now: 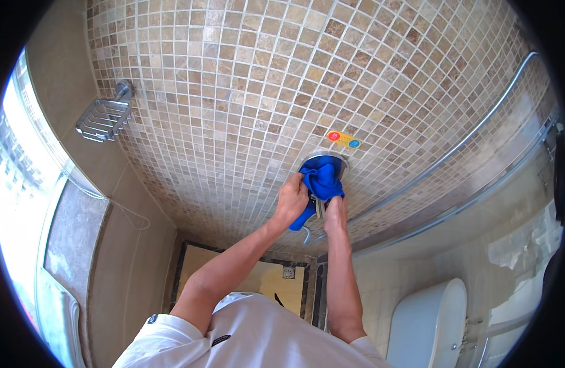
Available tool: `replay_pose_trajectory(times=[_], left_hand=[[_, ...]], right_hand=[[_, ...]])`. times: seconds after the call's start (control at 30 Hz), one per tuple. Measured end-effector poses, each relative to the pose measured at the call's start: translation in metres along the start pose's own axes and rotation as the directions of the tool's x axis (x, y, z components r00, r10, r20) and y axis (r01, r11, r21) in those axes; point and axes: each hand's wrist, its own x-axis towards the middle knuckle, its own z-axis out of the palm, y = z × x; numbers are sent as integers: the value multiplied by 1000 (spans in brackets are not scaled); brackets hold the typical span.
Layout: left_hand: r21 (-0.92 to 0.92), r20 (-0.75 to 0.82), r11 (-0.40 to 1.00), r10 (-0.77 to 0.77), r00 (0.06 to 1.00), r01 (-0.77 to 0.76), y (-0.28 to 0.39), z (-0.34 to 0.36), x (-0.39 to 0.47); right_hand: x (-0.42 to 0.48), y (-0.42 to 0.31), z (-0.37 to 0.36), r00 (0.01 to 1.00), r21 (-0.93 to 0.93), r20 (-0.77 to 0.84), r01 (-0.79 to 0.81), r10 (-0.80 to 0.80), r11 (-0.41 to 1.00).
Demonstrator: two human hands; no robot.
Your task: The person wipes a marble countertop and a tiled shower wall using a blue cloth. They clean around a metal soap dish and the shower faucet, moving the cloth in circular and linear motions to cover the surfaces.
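A blue cloth [323, 180] lies bunched over a round metal wall plate [341, 161] on the mosaic-tiled wall. My left hand [292, 201] grips the cloth's left side, and a loose end of it hangs below that hand. On the right, my right hand [336, 215] has its fingers up under the cloth's lower edge, mostly hidden by it. Between the two hands part of a metal fitting [319, 208] shows. Just above the plate sits a yellow sticker [343, 139] with a red and a blue circle.
A chrome wire soap basket [105, 119] juts from the wall at upper left. Below the hands curves a metal spout or hook [306, 235]. Metal rails [466, 142] run along the right beside a glass panel. A floor drain [288, 272] and a white bathtub [420, 322] lie lower down.
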Motion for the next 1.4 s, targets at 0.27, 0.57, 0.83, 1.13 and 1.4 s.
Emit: replay_pose_trajectory(times=[0.27, 0.57, 0.83, 1.13, 1.4], left_hand=[[-118, -5, 983, 143, 990, -143, 26, -19, -24], [-70, 93, 944, 328, 940, -323, 35, -21, -44], [137, 148, 894, 407, 901, -426, 7, -3, -10], [47, 204, 869, 475, 856, -493, 17, -29, -26], [41, 330, 877, 441, 835, -479, 9, -43, -35]], right_hand=[[-66, -53, 34, 850, -184, -103, 494, -516, 850], [-85, -5, 22, 914, 43, -165, 383, -371, 923], [-44, -8, 21, 872, -468, 57, 453, -486, 759], [-66, 11, 12, 698, -542, 156, 652, -699, 530], [-70, 8, 3, 650, -530, 250, 712, -718, 460]])
